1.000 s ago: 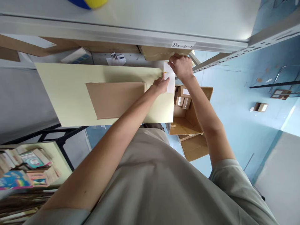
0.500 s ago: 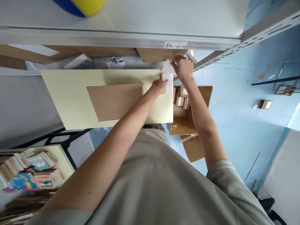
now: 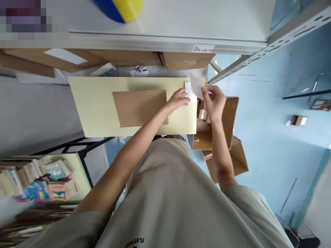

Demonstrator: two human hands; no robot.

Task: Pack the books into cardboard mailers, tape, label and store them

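Observation:
A white sheet of paper (image 3: 198, 86) with a small yellow mark is pinched between the thumb and fingers of my right hand (image 3: 215, 100), lifted at the right end of the cream board (image 3: 90, 110). Another white sheet (image 3: 189, 89), also yellow-marked at its top corner, lies on the board. My left hand (image 3: 179, 99) rests at this lower sheet's left side with its fingers apart, holding nothing. Flat on the board, left of that hand, is a closed brown cardboard box (image 3: 141, 107). The forearm covers part of its right edge.
Beyond the board runs a grey metal shelf (image 3: 160, 42) labelled D3-4-1, with cardboard boxes (image 3: 187, 61) beneath its edge. An open carton (image 3: 203, 139) containing small boxes stands at the right below the board. Books (image 3: 36, 189) fill a rack at lower left.
My right hand has moved down and toward me, carrying the sheet away from the lower one. My left hand has stopped pointing at the sheets' corner and drawn back slightly, fingers spread.

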